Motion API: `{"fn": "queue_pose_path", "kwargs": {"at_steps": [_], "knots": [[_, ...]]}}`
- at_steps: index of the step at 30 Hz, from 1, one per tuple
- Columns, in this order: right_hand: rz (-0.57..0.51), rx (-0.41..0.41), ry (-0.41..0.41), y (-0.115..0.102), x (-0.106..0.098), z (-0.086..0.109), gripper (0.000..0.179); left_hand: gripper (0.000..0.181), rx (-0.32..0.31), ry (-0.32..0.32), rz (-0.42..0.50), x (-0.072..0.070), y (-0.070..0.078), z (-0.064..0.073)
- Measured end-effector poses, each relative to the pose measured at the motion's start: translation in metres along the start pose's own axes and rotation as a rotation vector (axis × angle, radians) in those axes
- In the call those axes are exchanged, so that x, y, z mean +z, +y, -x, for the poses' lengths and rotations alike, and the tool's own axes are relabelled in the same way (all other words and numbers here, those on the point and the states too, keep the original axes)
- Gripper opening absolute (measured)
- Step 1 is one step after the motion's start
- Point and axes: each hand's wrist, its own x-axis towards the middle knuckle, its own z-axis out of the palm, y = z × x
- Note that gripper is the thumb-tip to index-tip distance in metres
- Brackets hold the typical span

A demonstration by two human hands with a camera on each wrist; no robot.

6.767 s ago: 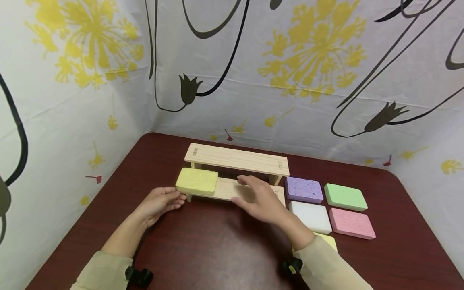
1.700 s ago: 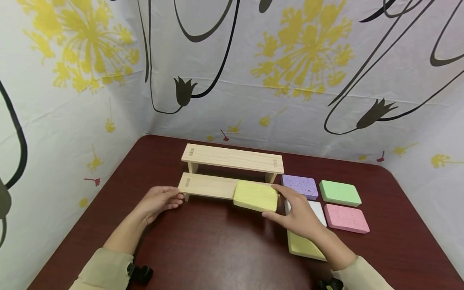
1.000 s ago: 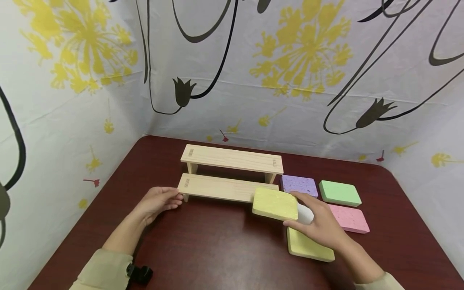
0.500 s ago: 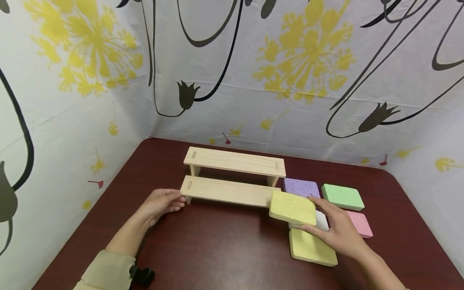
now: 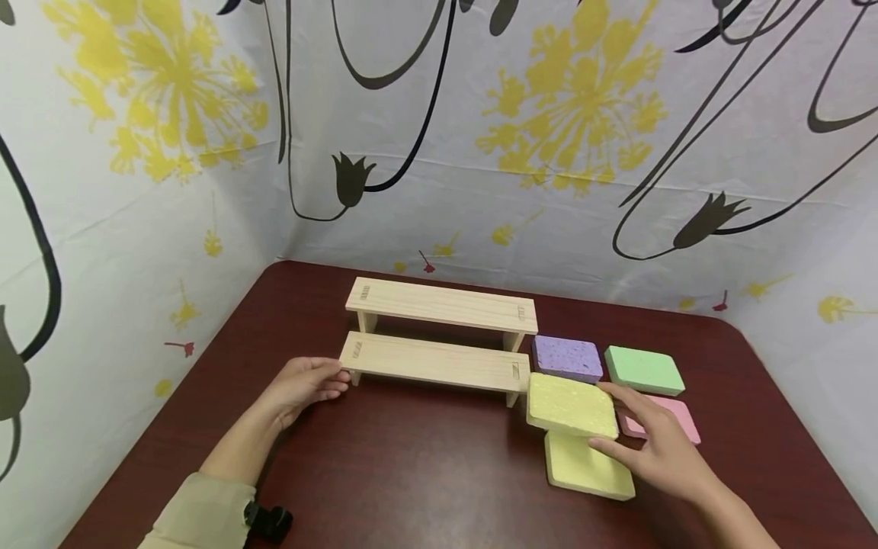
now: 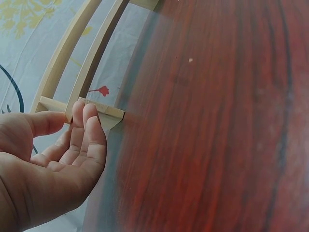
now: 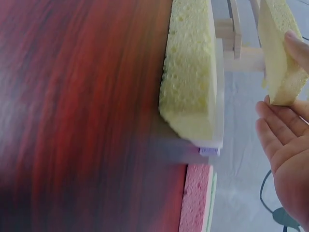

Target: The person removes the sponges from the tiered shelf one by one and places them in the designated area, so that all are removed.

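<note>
My right hand [image 5: 661, 446] holds a yellow sponge [image 5: 571, 404] between thumb and fingers, just off the right end of a light wooden two-step stand [image 5: 435, 362]. The same sponge [image 7: 277, 53] is gripped at its end in the right wrist view, raised above the tabletop sponges. Below it in the head view lies a second yellow sponge [image 5: 583, 469], partly overlapped. A white sponge [image 7: 220, 96] shows only as an edge in the right wrist view; in the head view it is hidden. My left hand [image 5: 305, 389] pinches the front left corner of the stand's lower step.
On the dark red-brown table [image 5: 411, 473], purple [image 5: 565, 358], green [image 5: 643, 370] and pink [image 5: 675, 415] sponges lie right of the stand. The upper step [image 5: 442, 303] stands behind the lower one. Patterned cloth [image 5: 439, 152] walls the table at back and sides.
The yellow sponge was at the lower step's left end; my right hand took hold of it and carried it right, off the step and over the white sponge. My left hand stayed put.
</note>
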Motion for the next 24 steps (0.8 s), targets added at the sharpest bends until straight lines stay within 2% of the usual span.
{"fn": "queue_pose_path", "kwargs": {"at_steps": [9, 16, 24], "knots": [[-0.051, -0.013, 0.011, 0.011, -0.008, 0.018, 0.083, 0.042, -0.003, 0.003, -0.004, 0.001, 0.001, 0.002], [-0.038, 0.043, 0.022, 0.019, -0.014, 0.034, 0.085, 0.042, -0.004, -0.001, -0.008, 0.001, 0.002, 0.002], [-0.032, 0.064, 0.013, 0.024, -0.022, 0.045, 0.082, 0.043, -0.008, 0.004, -0.019, 0.002, 0.003, 0.004]]}}
